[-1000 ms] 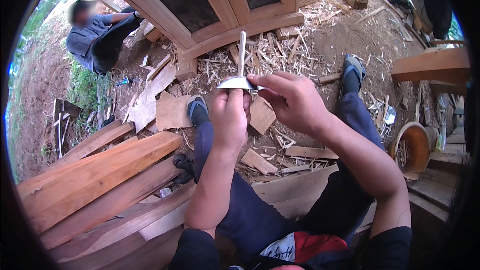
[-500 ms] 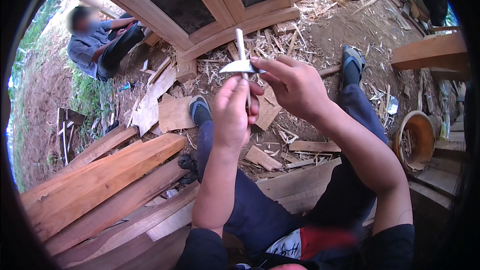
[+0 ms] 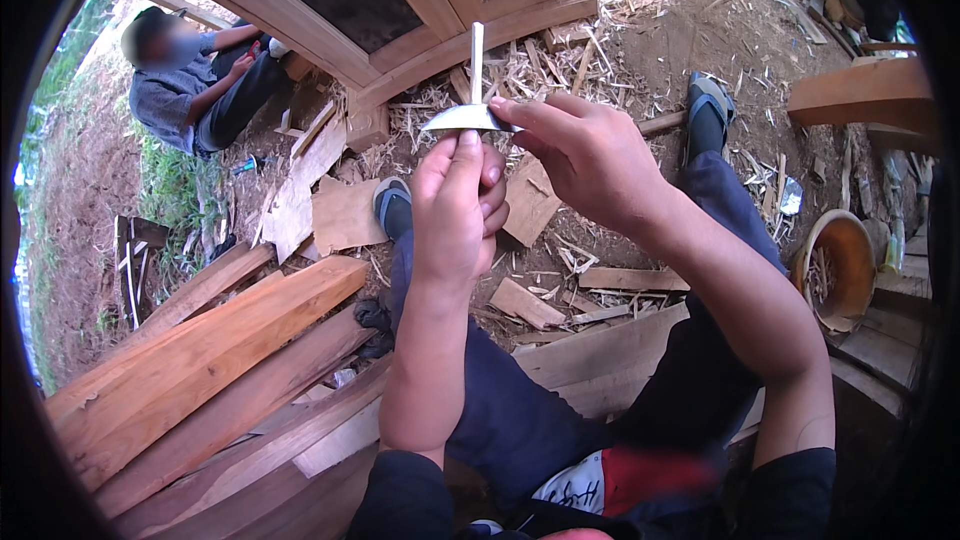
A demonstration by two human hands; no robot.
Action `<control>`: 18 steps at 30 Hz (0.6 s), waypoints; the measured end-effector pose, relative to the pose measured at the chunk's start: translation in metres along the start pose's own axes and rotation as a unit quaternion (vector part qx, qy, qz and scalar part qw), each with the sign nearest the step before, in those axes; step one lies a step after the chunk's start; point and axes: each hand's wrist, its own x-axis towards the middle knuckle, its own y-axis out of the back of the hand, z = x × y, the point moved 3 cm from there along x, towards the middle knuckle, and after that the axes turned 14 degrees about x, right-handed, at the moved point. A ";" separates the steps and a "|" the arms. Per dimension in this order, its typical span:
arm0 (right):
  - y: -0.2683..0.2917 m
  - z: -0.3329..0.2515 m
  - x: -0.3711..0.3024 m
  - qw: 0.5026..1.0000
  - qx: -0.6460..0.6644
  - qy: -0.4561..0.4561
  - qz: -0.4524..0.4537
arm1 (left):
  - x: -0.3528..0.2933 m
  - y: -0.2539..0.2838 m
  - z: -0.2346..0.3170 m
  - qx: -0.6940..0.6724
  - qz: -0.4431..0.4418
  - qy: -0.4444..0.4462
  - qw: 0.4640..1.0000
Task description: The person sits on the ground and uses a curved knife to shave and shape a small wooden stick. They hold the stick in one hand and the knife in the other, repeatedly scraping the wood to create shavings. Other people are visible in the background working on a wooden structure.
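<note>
A slim pale wooden stick [image 3: 477, 65] stands nearly upright in the fingers of my left hand [image 3: 460, 205], which is closed round its lower end. Across the stick lies the blade of a knife [image 3: 455, 119], its curved point toward the left. My right hand [image 3: 590, 152] is closed on this knife, and its fingers hide the handle. The left thumb presses up close beneath the blade, against the stick. Both hands are held out above the ground between my sandalled feet.
Ahead stands a wooden frame with dark panels [image 3: 400, 60]. Thick planks [image 3: 220, 340] lie at the left, and an orange-brown bucket [image 3: 848, 265] with shavings sits at the right. Wood chips and offcuts [image 3: 525, 302] litter the ground. Another person [image 3: 185, 80] sits at the far left.
The knife blade has tilted, its point dropping and its flat turning, and sits lower along the stick. The left fingers have closed further. The seated person's hands have shifted.
</note>
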 end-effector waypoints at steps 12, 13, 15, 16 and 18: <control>0.008 0.006 0.007 1.000 -0.025 0.008 0.010 | -0.003 -0.005 0.003 0.030 -0.031 -0.005 0.999; 0.010 0.009 0.008 0.999 -0.025 0.012 0.020 | -0.004 -0.007 0.004 0.027 -0.037 0.002 0.999; 0.012 0.014 0.010 0.999 -0.027 0.022 0.041 | -0.005 -0.014 0.005 0.021 -0.049 0.014 0.998; 0.014 0.012 0.011 0.999 -0.026 0.007 0.025 | -0.004 -0.014 0.005 0.012 -0.056 0.012 0.998; 0.012 0.014 0.011 0.999 -0.015 0.011 0.029 | -0.002 -0.013 0.003 0.026 -0.059 0.008 0.998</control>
